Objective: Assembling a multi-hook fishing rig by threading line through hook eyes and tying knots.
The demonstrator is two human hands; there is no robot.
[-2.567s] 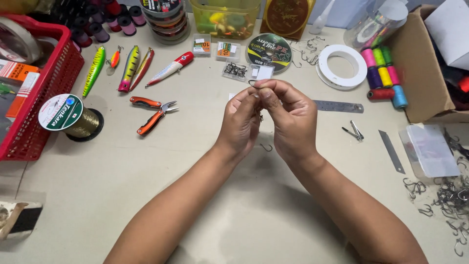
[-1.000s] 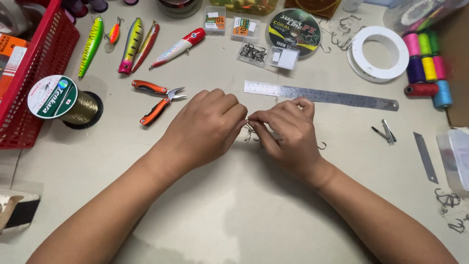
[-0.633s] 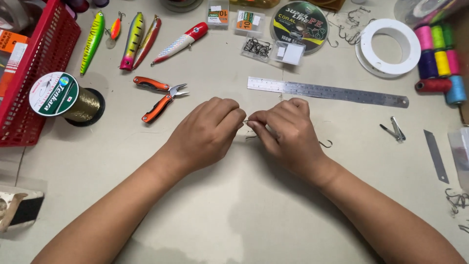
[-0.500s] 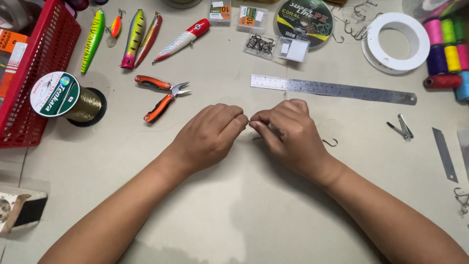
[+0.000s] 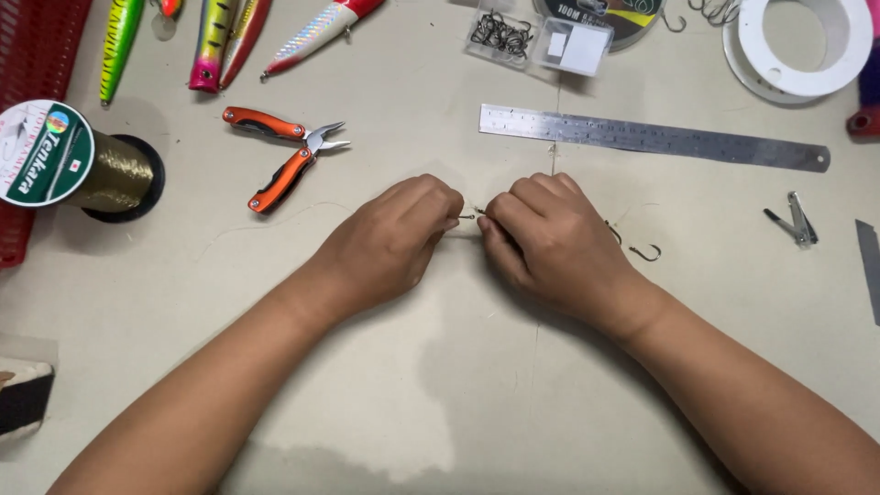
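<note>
Both my hands rest on the beige table, knuckles up, fingertips almost touching. My left hand (image 5: 394,240) and my right hand (image 5: 550,243) pinch a small metal fish hook (image 5: 475,214) between them, with a thin pale line running across the gap. Most of the hook is hidden by my fingers. A steel ruler (image 5: 653,137) lies just beyond my right hand. A loose hook (image 5: 645,253) lies by my right wrist.
Orange-handled small pliers (image 5: 284,156) lie open at the upper left. A spool of olive line (image 5: 78,165) stands at the left by a red basket (image 5: 37,55). Fishing lures (image 5: 220,41), a clear hook packet (image 5: 502,35), a white ring (image 5: 796,46) and nail clippers (image 5: 796,220) surround my hands.
My hands came down from in front of me to the table below the ruler and stay pinched together; the view has moved in closer over them.
</note>
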